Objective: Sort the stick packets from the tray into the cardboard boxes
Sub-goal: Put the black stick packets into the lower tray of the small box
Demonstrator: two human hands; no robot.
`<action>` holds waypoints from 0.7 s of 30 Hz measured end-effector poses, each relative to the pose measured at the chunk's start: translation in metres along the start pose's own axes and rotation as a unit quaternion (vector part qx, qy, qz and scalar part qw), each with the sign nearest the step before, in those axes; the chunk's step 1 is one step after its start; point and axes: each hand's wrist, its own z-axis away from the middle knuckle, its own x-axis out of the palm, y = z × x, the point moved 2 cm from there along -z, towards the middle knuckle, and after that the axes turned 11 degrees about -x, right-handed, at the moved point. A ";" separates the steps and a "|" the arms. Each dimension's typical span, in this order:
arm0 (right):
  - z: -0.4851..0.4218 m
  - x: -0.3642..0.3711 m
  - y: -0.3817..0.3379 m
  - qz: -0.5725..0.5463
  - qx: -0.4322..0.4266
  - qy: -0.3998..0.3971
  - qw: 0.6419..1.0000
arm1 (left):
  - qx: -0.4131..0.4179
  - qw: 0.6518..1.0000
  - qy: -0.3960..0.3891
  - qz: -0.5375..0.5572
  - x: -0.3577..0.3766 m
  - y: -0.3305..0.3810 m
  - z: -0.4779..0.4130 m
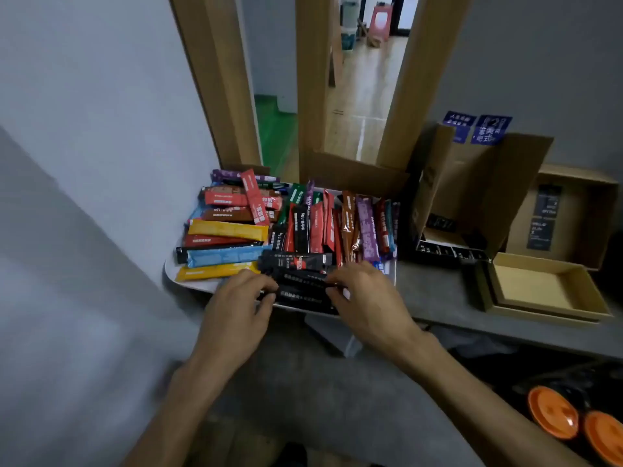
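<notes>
Your two bare forearms are filling the lower part of the view, angling in toward the near edge of the tray (188,281). Your left hand (241,298) is curling its fingers over the left end of a small bundle of black packets (300,288) — that grip is closed on them, with the knuckles facing up. Your right hand (365,291) is pinching the right end of the same bundle between thumb and fingertips, so its grip is closed on the bundle too. The bundle is lying crosswise at the tray's near rim, between your two hands.

Behind it, the rest of the stick packets (303,224) are crowding the white tray. Yellow, blue, red and brown ones are lying sideways on the left, while red, black, orange and purple ones are pointing away from you on the right. The tray is sitting at the left end of the grey worktop (435,298).

Just right of the tray, a tall cardboard box (478,197) is standing with its flaps open. Nearer you, a shallow box (536,288) is sitting open, showing its tan floor, and a flat box (580,210) is lying behind it. Two orange discs (553,412) are showing low on your right, below the worktop's edge.
</notes>
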 end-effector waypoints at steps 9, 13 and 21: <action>-0.015 0.023 0.001 0.009 0.007 -0.043 0.999 | -0.021 0.998 -0.019 -0.048 0.011 -0.004 -0.023; -0.018 0.019 0.010 -0.015 0.023 -0.044 0.999 | -0.071 0.990 -0.055 0.105 0.006 0.000 -0.026; -0.010 0.008 0.016 -0.018 -0.003 -0.042 0.999 | -0.060 0.981 -0.079 0.168 -0.003 0.024 -0.022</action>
